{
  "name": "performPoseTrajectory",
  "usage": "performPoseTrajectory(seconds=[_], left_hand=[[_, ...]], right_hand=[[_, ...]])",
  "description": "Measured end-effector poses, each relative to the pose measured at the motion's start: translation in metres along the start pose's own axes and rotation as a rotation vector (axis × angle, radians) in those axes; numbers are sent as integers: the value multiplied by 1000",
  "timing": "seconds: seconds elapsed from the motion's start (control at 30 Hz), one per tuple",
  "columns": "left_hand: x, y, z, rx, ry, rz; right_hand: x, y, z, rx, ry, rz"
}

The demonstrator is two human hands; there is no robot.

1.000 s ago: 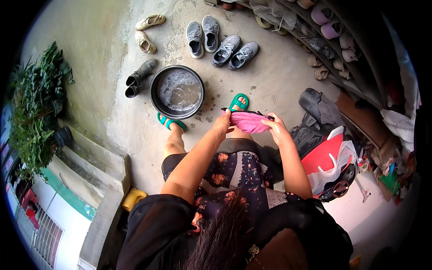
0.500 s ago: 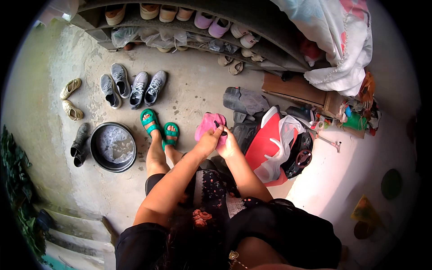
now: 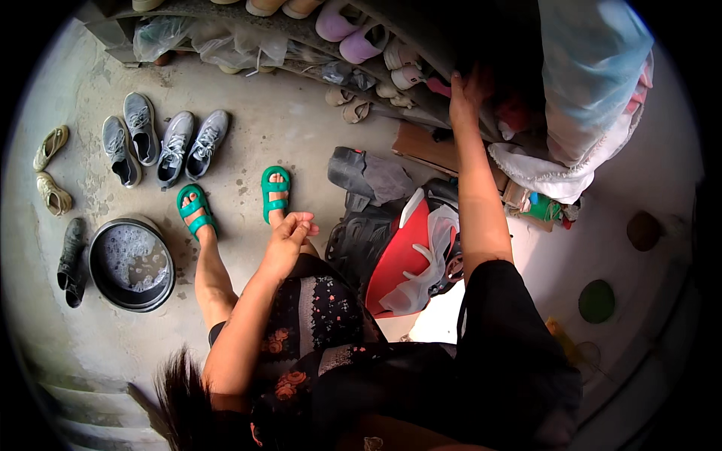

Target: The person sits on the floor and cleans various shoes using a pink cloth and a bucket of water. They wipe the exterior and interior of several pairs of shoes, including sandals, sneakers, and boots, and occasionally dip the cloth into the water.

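Observation:
My right hand (image 3: 471,92) is stretched out to the shoe rack (image 3: 421,45), its fingers mostly lost in the dark opening of a shelf. Beside its thumb, on the shelf edge, shows a small bright pink piece (image 3: 438,86); whether the hand grips it is hidden. My left hand (image 3: 287,244) hangs before my body, open, with the fingers loosely curled and nothing visible in them. Nearest the reaching hand are white shoes (image 3: 407,76) and lilac shoes (image 3: 362,41) on the rack.
Below the rack lie a red plastic ride-on toy (image 3: 395,263) and a brown wooden box (image 3: 425,154). A white cloth (image 3: 538,167) drapes at the right. Grey sneakers (image 3: 173,146), a black basin (image 3: 94,263) of sudsy water and dark boots (image 3: 71,259) stand at left.
My hands have parted. The right has gone up and away to the rack, while the left has moved down and left. The pink cloth has left the space between them. My feet have moved apart.

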State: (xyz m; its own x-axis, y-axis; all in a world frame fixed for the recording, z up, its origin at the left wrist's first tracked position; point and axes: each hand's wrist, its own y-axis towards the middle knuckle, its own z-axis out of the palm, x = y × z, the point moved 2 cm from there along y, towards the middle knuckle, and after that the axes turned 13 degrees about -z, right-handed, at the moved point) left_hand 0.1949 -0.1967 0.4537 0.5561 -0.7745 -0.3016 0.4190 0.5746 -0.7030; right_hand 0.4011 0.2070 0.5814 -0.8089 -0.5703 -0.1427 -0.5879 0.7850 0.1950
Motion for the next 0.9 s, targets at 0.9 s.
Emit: performPoseTrajectory(seconds=[0.9], left_hand=[[-334, -43, 126, -864, 749, 1295]], right_hand=[[45, 133, -17, -52, 281, -209]])
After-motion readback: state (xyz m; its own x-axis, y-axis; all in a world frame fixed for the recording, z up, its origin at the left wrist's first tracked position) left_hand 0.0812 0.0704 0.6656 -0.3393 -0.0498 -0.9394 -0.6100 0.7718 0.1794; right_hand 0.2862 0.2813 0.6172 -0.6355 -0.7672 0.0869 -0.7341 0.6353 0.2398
